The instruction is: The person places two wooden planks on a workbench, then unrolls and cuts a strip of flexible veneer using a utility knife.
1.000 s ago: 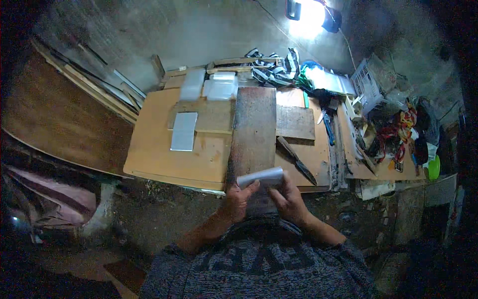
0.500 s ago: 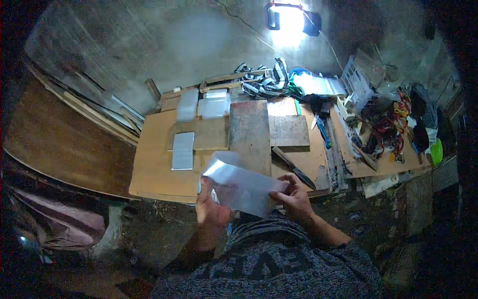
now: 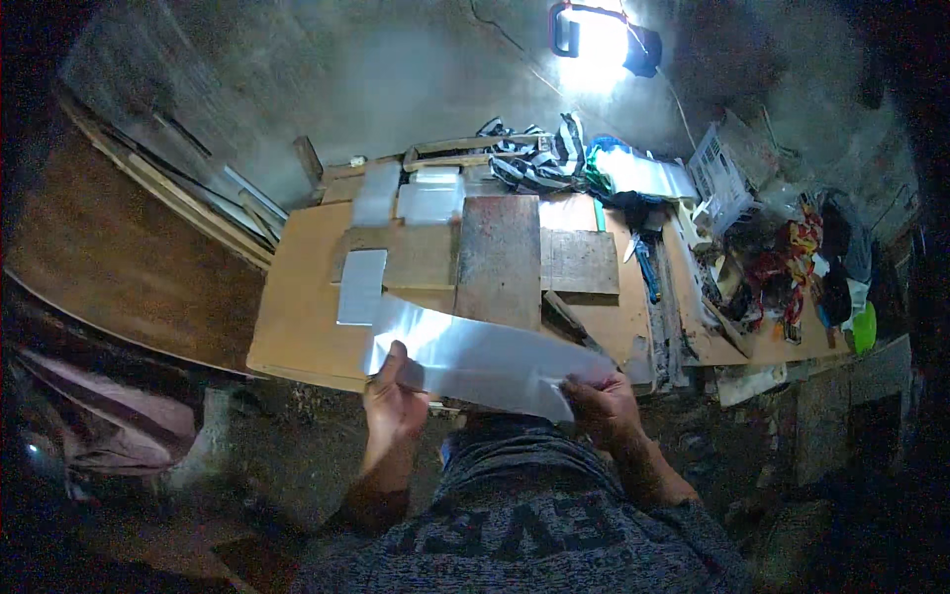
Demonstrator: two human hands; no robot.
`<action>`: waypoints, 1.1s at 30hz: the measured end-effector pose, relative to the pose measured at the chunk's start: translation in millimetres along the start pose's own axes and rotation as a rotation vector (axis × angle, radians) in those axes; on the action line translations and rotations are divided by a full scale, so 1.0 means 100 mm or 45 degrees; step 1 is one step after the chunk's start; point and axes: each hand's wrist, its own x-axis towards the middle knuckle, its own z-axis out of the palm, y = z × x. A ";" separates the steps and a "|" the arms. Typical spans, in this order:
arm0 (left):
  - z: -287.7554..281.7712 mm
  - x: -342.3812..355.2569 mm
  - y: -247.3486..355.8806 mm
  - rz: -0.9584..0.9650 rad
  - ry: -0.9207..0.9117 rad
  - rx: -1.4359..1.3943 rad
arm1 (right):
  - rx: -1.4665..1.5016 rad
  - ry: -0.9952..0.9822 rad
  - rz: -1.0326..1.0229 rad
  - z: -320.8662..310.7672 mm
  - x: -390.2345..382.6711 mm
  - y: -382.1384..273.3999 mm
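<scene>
A shiny translucent plastic sheet point(image 3: 475, 361) is stretched between my two hands over the near edge of the table. My left hand point(image 3: 394, 401) pinches its left end, thumb on top. At the right end, my right hand point(image 3: 606, 404) grips the sheet between thumb and fingers. Just beyond the sheet, a white rectangular piece point(image 3: 361, 287) lies on the left of the table. A dark wooden board point(image 3: 498, 247) lies lengthwise in the middle. Beside it is a knife point(image 3: 566, 315), its blade partly covered by the sheet.
Stacks of clear plastic point(image 3: 432, 201) lie at the back of the table point(image 3: 297, 287). Scissors point(image 3: 645, 269) with blue handles lie to the right. Farther right are a white basket point(image 3: 720, 173) and a heap of mixed items. A bright lamp point(image 3: 599, 45) shines at the wall.
The sheet, curled over at its left half before, is now spread out flatter and longer. My hands have moved slightly apart, and the view has shifted a little.
</scene>
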 end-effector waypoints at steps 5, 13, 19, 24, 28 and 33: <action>-0.36 -0.02 0.05 0.147 0.258 0.092 | -0.063 0.037 0.000 -0.31 -0.05 0.00; -0.30 -0.17 0.18 0.286 0.023 0.355 | -0.483 0.123 -0.055 -0.52 -0.07 -0.29; -0.48 -0.22 0.35 0.380 -0.322 0.644 | -0.088 0.001 -0.301 -0.66 0.03 -0.24; -0.44 -0.25 0.24 0.180 -0.325 0.622 | -0.079 -0.221 -0.529 -0.63 0.17 -0.08; -0.45 -0.20 0.32 0.061 -0.237 0.774 | 0.121 -0.217 -0.296 -0.54 0.13 -0.15; -0.10 -0.07 0.50 0.086 -0.263 1.254 | -0.636 0.130 -0.371 -0.82 0.39 -0.01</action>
